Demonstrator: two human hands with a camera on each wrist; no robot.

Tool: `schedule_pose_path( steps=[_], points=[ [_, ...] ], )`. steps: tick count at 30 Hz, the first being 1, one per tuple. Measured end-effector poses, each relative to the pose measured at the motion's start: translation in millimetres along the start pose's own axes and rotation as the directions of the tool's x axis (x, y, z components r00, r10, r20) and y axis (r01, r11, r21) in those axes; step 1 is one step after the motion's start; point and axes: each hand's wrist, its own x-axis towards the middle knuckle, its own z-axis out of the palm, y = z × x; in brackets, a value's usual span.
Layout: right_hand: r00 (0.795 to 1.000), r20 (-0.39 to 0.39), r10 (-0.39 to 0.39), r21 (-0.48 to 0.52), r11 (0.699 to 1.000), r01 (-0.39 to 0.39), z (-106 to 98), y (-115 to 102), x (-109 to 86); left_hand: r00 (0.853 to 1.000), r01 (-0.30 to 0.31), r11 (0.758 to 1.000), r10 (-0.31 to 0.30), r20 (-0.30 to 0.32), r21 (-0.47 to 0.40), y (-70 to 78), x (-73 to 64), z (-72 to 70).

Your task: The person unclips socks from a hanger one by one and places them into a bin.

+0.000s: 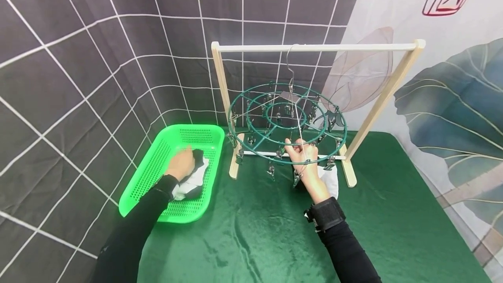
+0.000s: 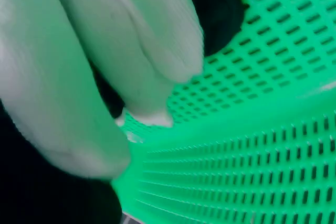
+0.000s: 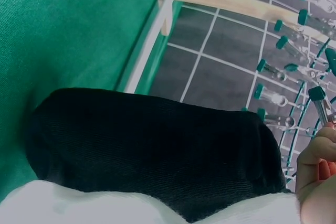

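Note:
My left hand (image 1: 181,164) is down inside the green basket (image 1: 129,193), against a bundle of black-and-white socks (image 1: 193,184). Its fingertips are hidden there, so I cannot tell whether they grip a sock. Close up in the left wrist view, white sock parts (image 2: 142,35) and black ones cover the hand. At the front of the round hanger (image 1: 257,155), my right hand (image 1: 304,154) has its thumb and fingers pinching a metal clip (image 3: 321,103) with a green tip. Below that wrist is a black sock (image 3: 152,140) with white fabric (image 3: 105,205) beside it.
The hanger's hook hangs from the white bar (image 1: 251,48) of a wooden stand (image 1: 387,95). Several more clips (image 1: 271,170) dangle around its rings. A green cloth (image 1: 251,230) covers the table, and a grey grid curtain (image 1: 177,34) stands behind.

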Motion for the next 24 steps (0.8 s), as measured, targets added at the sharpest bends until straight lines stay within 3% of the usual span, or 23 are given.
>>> schedule_pose_path(
  steps=[1, 2, 3, 4, 5, 6, 8, 10, 11, 12, 13, 14, 15, 16, 17, 20, 22, 24],
  points=[
    [1.0, -0.007, -0.009, 0.001, 1.0, 0.009, 0, 0, 0.1, 0.994, -0.039, 0.999, 0.036, -0.101, -0.02, 6.9, 2.9, -2.3],
    [1.0, -0.012, -0.014, 0.001, 1.0, 0.014, 0, 1, 0.2, 0.973, -0.089, 0.995, 0.078, -0.217, -0.042, 15.1, 6.5, -4.8],
    [1.0, -0.015, -0.014, 0.003, 1.0, 0.014, 0, 1, 0.2, 0.933, -0.152, 0.986, 0.122, -0.338, -0.065, 24.7, 9.7, -8.3],
    [1.0, -0.013, -0.008, 0.005, 1.0, 0.008, 0, 1, 0.2, 0.875, -0.225, 0.97, 0.16, -0.457, -0.092, 36.1, 12.5, -13.0],
    [1.0, -0.009, -0.001, 0.007, 1.0, 0.001, 0, 1, 0.2, 0.807, -0.298, 0.947, 0.185, -0.561, -0.116, 49.2, 13.8, -19.0],
    [1.0, -0.003, 0.009, 0.008, 1.0, -0.009, 0, 0, 0.2, 0.722, -0.383, 0.915, 0.212, -0.658, -0.126, 62.2, 14.6, -24.2],
    [0.999, 0.01, 0.035, 0.005, 0.999, -0.035, 0, 0, 0.0, 0.532, -0.548, 0.829, 0.242, -0.811, -0.112, 90.5, 12.3, -34.3],
    [0.999, 0.015, 0.042, 0.005, 0.999, -0.042, 0, -1, -0.2, 0.353, -0.683, 0.729, 0.273, -0.895, -0.047, 119.5, 6.1, -43.2],
    [0.999, 0.014, 0.036, 0.008, 0.999, -0.036, 1, -1, -0.3, 0.274, -0.731, 0.683, 0.294, -0.916, 0.001, 133.3, 2.3, -46.3],
    [0.999, 0.01, 0.033, 0.01, 0.999, -0.033, 1, -1, -0.5, 0.208, -0.767, 0.64, 0.325, -0.923, 0.052, 146.1, -1.1, -48.4],
    [1.0, 0.003, 0.024, 0.011, 1.0, -0.024, 1, -1, -0.8, 0.159, -0.797, 0.597, 0.364, -0.918, 0.098, 158.7, -5.5, -50.3],
    [1.0, -0.006, 0.011, 0.005, 1.0, -0.011, 1, -1, -0.9, 0.124, -0.807, 0.568, 0.424, -0.897, 0.157, 170.2, -9.7, -51.5],
    [1.0, -0.016, -0.002, -0.001, 1.0, 0.002, 1, -1, -1.3, 0.104, -0.814, 0.543, 0.488, -0.867, 0.208, 180.5, -14.0, -52.2],
    [1.0, -0.024, -0.008, -0.003, 1.0, 0.008, 1, -2, -1.6, 0.095, -0.813, 0.524, 0.55, -0.829, 0.255, 189.9, -18.1, -52.5],
    [1.0, -0.029, -0.009, -0.003, 1.0, 0.009, 1, -2, -1.8, 0.097, -0.804, 0.515, 0.607, -0.789, 0.297, 197.9, -21.9, -52.4],
    [1.0, -0.023, 0.007, -0.016, 1.0, -0.007, 1, -3, -2.6, 0.15, -0.761, 0.52, 0.722, -0.675, 0.388, 213.8, -31.1, -50.3],
    [0.999, -0.001, 0.04, -0.012, 0.999, -0.04, 0, -3, -3.1, 0.178, -0.74, 0.536, 0.739, -0.65, 0.406, 218.1, -34.2, -48.0],
    [0.996, 0.036, 0.077, -0.01, 0.997, -0.077, -3, -3, -4.9, 0.193, -0.731, 0.552, 0.732, -0.654, 0.402, 218.4, -34.7, -45.3]
  ],
)
